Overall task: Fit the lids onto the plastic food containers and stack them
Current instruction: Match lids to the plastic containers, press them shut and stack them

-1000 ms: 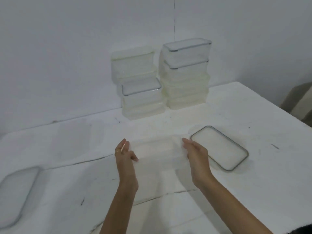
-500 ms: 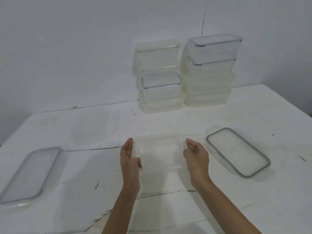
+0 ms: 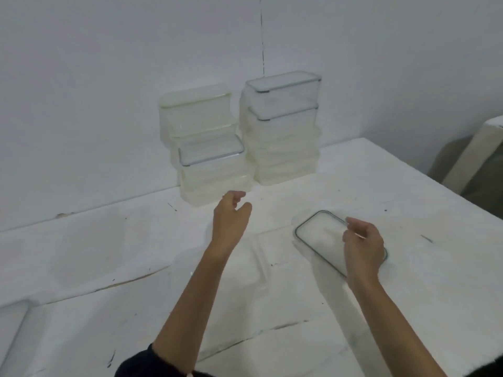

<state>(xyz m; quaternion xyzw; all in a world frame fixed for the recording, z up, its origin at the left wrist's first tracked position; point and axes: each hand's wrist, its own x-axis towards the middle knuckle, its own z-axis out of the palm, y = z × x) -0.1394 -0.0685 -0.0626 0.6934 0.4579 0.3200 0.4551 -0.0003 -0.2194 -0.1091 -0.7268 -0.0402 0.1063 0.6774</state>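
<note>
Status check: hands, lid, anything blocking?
Left hand open, empty, near the front container stack. Right hand over grey-rimmed lid, fingers curled at its far edge; grip unclear. Lid flat on table; nothing else on it.

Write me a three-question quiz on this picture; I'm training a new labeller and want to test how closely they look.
1. True or false: the left hand holds a lid.
2. Where is the loose flat clear rectangular lid with a grey rim?
A. Flat on the white table, partly hidden by the right hand
B. Propped against the wall
C. In the left hand
3. Fill in: in the tall stack of clear plastic containers, ____ grey-rimmed lids show.

Key: 1 false, its fingers curl loosely around nothing; 2 A; 3 two.
</note>
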